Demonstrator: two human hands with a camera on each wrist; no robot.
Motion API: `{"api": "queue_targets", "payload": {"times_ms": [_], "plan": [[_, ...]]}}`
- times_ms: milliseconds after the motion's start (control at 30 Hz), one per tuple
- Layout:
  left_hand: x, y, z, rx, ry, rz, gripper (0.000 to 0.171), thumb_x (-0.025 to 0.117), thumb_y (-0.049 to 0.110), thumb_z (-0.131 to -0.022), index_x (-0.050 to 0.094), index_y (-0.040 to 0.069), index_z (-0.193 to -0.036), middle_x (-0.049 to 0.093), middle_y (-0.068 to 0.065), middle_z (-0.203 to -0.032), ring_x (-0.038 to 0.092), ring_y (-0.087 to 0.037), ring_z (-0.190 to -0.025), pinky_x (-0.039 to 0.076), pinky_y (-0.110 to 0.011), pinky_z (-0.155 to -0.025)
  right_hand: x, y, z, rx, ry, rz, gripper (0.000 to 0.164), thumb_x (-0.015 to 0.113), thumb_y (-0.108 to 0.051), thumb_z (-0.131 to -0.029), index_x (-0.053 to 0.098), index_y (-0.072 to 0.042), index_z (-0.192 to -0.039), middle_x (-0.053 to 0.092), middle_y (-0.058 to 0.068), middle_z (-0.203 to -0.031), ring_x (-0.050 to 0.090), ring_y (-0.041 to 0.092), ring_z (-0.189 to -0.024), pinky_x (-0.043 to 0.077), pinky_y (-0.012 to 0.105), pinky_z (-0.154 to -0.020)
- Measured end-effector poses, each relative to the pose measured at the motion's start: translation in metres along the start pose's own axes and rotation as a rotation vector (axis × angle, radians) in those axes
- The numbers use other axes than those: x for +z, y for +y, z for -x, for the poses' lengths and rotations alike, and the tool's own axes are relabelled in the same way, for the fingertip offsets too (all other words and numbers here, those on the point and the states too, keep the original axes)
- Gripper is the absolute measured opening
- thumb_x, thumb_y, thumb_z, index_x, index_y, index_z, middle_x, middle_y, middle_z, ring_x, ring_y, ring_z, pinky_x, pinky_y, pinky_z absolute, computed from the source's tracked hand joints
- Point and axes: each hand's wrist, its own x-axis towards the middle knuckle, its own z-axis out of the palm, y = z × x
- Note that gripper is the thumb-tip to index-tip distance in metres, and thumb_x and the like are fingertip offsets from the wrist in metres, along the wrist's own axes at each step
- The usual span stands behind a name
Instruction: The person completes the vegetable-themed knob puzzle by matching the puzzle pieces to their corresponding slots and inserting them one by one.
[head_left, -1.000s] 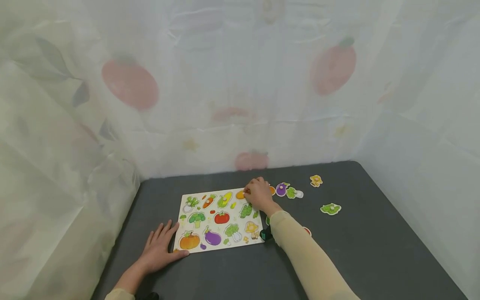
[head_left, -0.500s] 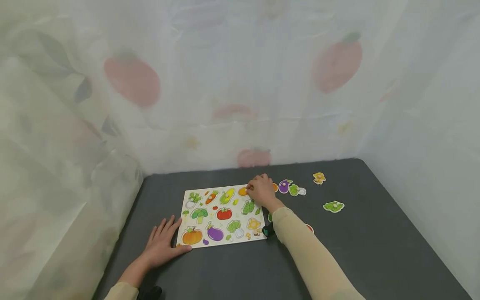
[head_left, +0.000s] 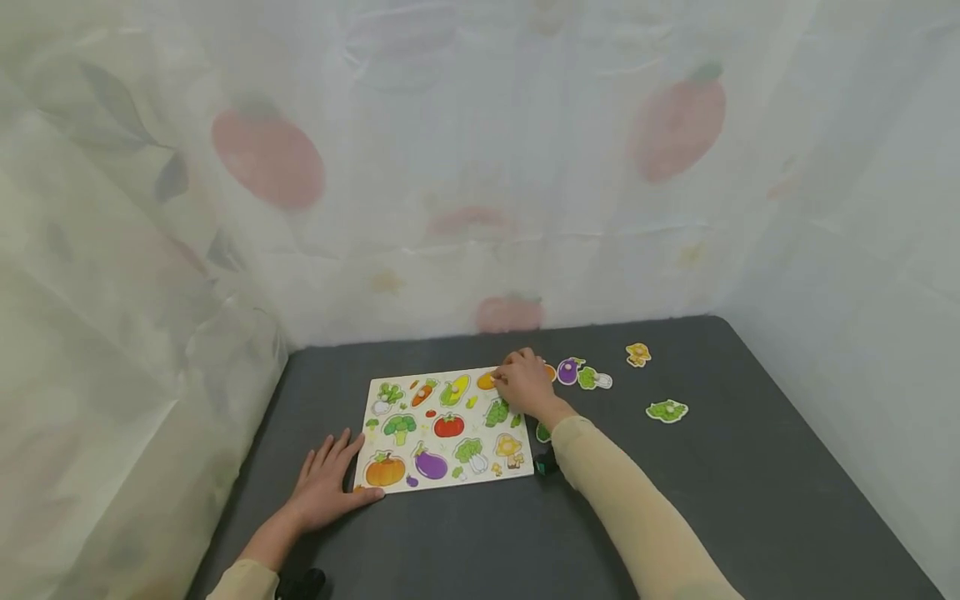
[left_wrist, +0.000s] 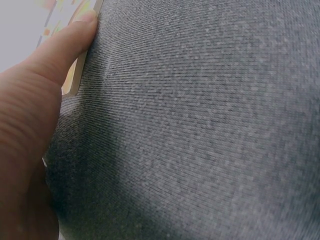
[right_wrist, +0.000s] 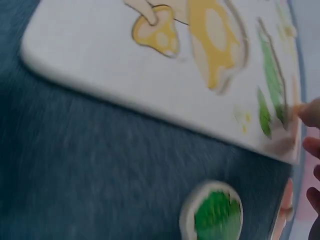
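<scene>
A white vegetable puzzle board (head_left: 412, 404) lies flat on the dark table. My left hand (head_left: 324, 487) rests at its front left corner with fingers spread, the thumb (left_wrist: 75, 37) on the front edge. My right hand (head_left: 527, 383) is over the far right corner, fingers bent, pinching a yellow-orange vegetable puzzle piece (head_left: 486, 381) that lies at its place on the board. The knob between the fingertips is hidden. The right wrist view is blurred; there the curled fingers (right_wrist: 311, 112) sit at the board's edge.
Right of the board lie loose pieces: an orange one (head_left: 551, 372) partly behind the hand, an eggplant (head_left: 567, 372), a bok choy (head_left: 595, 378), a mushroom (head_left: 638, 355) and a green pod-like piece (head_left: 667, 411). A green piece (right_wrist: 217, 215) lies near the right wrist. Curtains (head_left: 480, 167) surround the table.
The head view has shifted slightly. Both hands keep nearly the same places at the board. A red-edged piece beside the right sleeve is now hidden behind it.
</scene>
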Motion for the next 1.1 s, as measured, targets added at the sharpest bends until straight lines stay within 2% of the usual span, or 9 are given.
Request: {"api": "queue_targets", "payload": {"times_ms": [167, 333, 467, 667, 833, 933, 1100], "plan": [[-0.001, 0.002, 0.0, 0.01, 0.006, 0.01, 0.112, 0.073, 0.072, -0.08, 0.031, 0.008, -0.162, 0.02, -0.028, -0.165, 0.01, -0.055, -0.149, 0.002, -0.074, -0.114, -0.024, 0.02, 0.008, -0.013, -0.004, -0.06, 0.038, 0.063, -0.024, -0.102, 0.067, -0.023, -0.139, 0.063, 0.008, -0.132, 0.047, 0.037, -0.128, 0.041, 0.058, -0.104], [-0.001, 0.001, 0.002, 0.031, 0.033, 0.022, 0.11, 0.075, 0.069, -0.08, 0.034, 0.007, -0.16, 0.023, -0.031, -0.163, 0.013, -0.057, -0.148, 0.004, -0.076, -0.112, -0.056, 0.043, 0.021, -0.007, 0.032, -0.099, 0.036, 0.063, -0.02, -0.101, 0.068, -0.022, -0.137, 0.062, 0.008, -0.135, 0.046, 0.038, -0.13, 0.036, 0.061, -0.107], [0.0, 0.0, 0.001, 0.038, 0.042, 0.023, 0.11, 0.076, 0.068, -0.079, 0.034, 0.007, -0.16, 0.023, -0.031, -0.163, 0.013, -0.057, -0.148, 0.004, -0.075, -0.112, -0.07, 0.054, 0.034, -0.043, 0.055, -0.096, 0.032, 0.066, -0.023, -0.101, 0.072, -0.02, -0.132, 0.065, 0.009, -0.131, 0.049, 0.038, -0.128, 0.037, 0.062, -0.106], [0.0, 0.002, -0.002, 0.013, 0.012, -0.005, 0.112, 0.073, 0.072, -0.079, 0.031, 0.009, -0.162, 0.021, -0.029, -0.164, 0.011, -0.055, -0.149, 0.004, -0.075, -0.113, -0.072, 0.067, 0.06, -0.118, 0.05, -0.098, 0.03, 0.073, -0.023, -0.095, 0.076, -0.013, -0.124, 0.069, 0.011, -0.121, 0.056, 0.038, -0.118, 0.041, 0.063, -0.099], [-0.001, 0.005, -0.002, -0.002, -0.005, -0.014, 0.113, 0.072, 0.074, -0.079, 0.031, 0.01, -0.162, 0.021, -0.028, -0.165, 0.011, -0.054, -0.15, 0.004, -0.074, -0.114, -0.069, 0.077, 0.083, -0.191, -0.038, -0.134, 0.037, 0.079, -0.027, -0.091, 0.075, -0.014, -0.125, 0.069, 0.01, -0.122, 0.059, 0.036, -0.114, 0.045, 0.063, -0.096], [-0.003, 0.007, -0.001, -0.005, -0.009, -0.019, 0.113, 0.072, 0.074, -0.079, 0.03, 0.01, -0.162, 0.021, -0.027, -0.165, 0.011, -0.054, -0.15, 0.004, -0.074, -0.114, -0.066, 0.081, 0.093, -0.217, -0.077, -0.149, 0.038, 0.082, -0.03, -0.088, 0.076, -0.015, -0.123, 0.07, 0.007, -0.12, 0.061, 0.031, -0.111, 0.047, 0.059, -0.095], [-0.004, 0.01, -0.002, -0.005, -0.01, -0.008, 0.112, 0.073, 0.072, -0.08, 0.031, 0.009, -0.162, 0.022, -0.027, -0.165, 0.011, -0.053, -0.15, 0.004, -0.073, -0.115, -0.061, 0.086, 0.105, -0.245, -0.054, -0.149, 0.036, 0.085, -0.03, -0.085, 0.079, -0.016, -0.117, 0.07, 0.002, -0.112, 0.059, 0.028, -0.104, 0.047, 0.054, -0.089]]}}
